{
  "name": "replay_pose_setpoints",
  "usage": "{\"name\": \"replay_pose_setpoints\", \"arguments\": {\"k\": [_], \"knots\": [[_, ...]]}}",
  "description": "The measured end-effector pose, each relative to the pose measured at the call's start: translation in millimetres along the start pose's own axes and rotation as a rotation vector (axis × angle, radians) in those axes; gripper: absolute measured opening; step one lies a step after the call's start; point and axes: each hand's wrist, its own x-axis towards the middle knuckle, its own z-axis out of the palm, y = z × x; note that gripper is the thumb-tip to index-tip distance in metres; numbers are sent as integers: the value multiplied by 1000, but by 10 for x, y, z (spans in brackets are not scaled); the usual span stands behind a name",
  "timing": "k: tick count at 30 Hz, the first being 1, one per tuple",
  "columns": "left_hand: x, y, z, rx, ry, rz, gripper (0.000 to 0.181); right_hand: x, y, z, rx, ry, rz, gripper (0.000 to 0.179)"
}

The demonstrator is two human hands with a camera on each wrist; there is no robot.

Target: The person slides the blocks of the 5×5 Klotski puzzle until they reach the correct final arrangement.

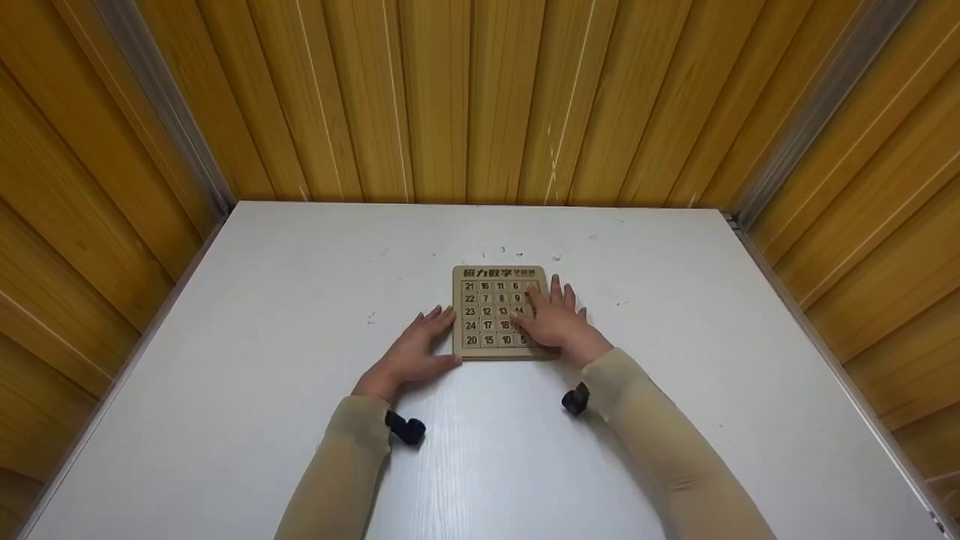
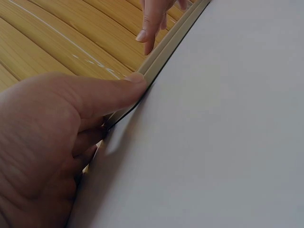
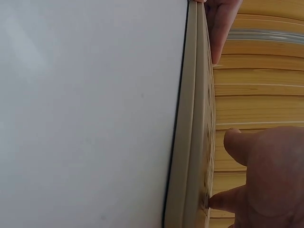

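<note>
White counter [image 1: 195,405], with small dark marks [image 1: 502,250] toward the far edge and a faint scuff [image 1: 372,318] on the left part. Behind, a back wall [image 1: 435,97] of yellow-brown wood-grain panels with upright grooves, thin pale streaks and a patch of whitish scratches [image 1: 553,161]. Matching left wall [image 1: 90,187] and right wall [image 1: 870,255] at the sides, with grey strips [image 1: 161,105] down both far corners.
</note>
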Motion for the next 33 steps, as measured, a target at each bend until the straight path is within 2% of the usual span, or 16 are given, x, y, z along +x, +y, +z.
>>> {"name": "replay_pose_setpoints", "arguments": {"k": [3,9,15,21,25,33], "knots": [[1,-4,-6,1,1,10,86,-85,16,18,2,21,-25,84],[-6,-14,-12,-1,5,33,85,-372,67,71,-1,27,-73,83],[2,-25,-2,-1,0,17,86,-535,84,129,-1,20,-82,84],[0,-21,5,-17,4,13,85,-522,101,137,-10,13,-73,83],[-7,-12,1,-43,1,-11,85,-479,106,118,-12,6,-71,81],[-3,-17,-4,-17,2,17,85,-380,107,89,-11,7,-63,82]]}}
